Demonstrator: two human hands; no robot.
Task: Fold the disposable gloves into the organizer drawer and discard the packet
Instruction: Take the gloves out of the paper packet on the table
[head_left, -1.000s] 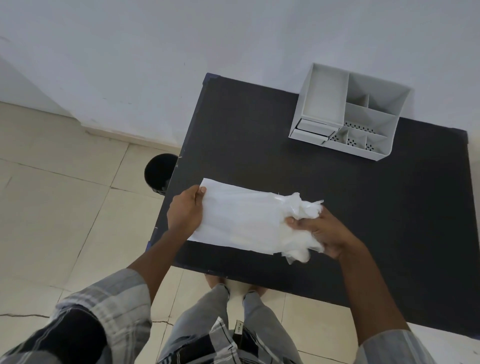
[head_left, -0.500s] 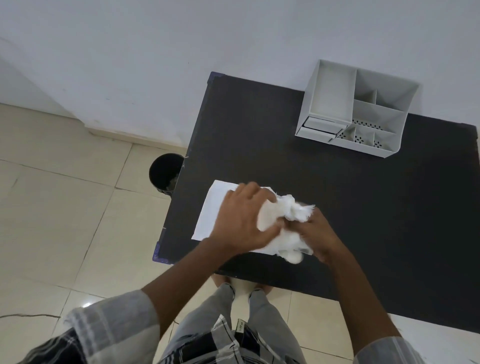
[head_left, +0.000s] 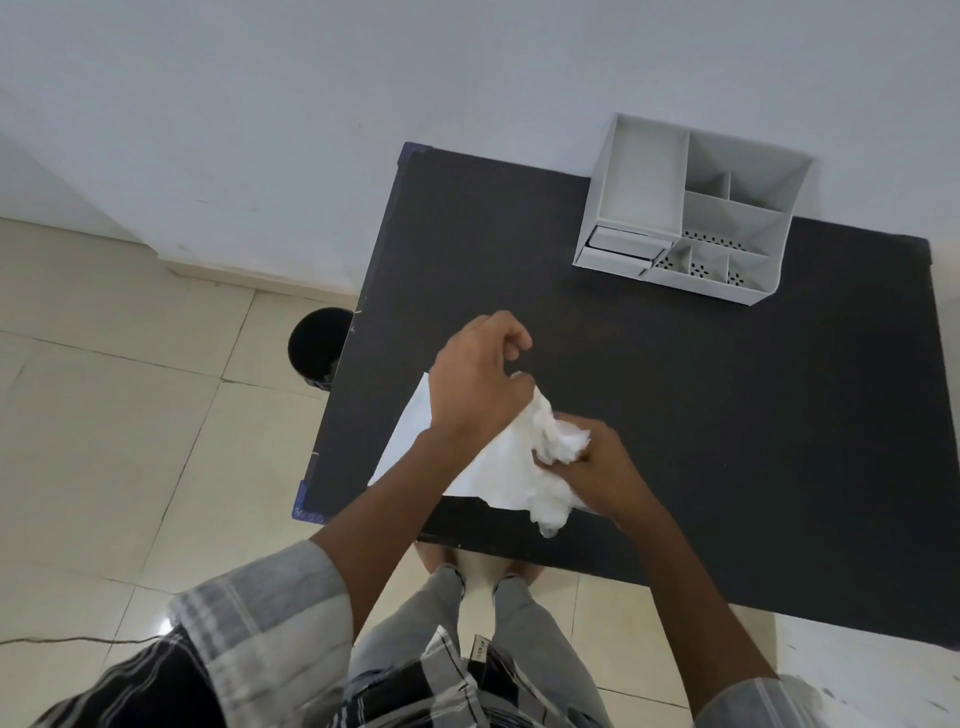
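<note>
Early stage, by the look of it. Gloves (head_left: 540, 462) out on the black table (head_left: 675, 415) as a crumpled white wad, well short of the organizer (head_left: 691, 208), toward the table's near edge. Not folded yet, just bunched. Flat white packet (head_left: 410, 441) under and left of the wad, far from the organizer, close to the table's left near corner; partly hidden by the left forearm, so cannot tell whether the gloves are fully clear of it.

Right hand (head_left: 597, 473) closed on the wad's right end, fingers curled in, pinning it to the table. Left hand (head_left: 478, 384) above the wad's left part, fingers half curled and narrow, thumb side touching the white material; looks like a pinch on the film, but actual grip hidden beneath the palm, cannot tell for sure.

Organizer at the table's far side against the wall, compartments looking empty. Small drawer (head_left: 621, 247) at its front left slightly pulled out, nothing visible inside. Black bin (head_left: 317, 345) on the floor just off the table's left edge, well left of the organizer, contents not visible.

Left to do, as a judgement: flatten and fold the gloves, carry to the drawer, tuck in, probably push the drawer shut, then drop the packet into the bin. None of those steps showing as done. Thin film likely to spring back open, so a firm press probably needed before the carry.
</note>
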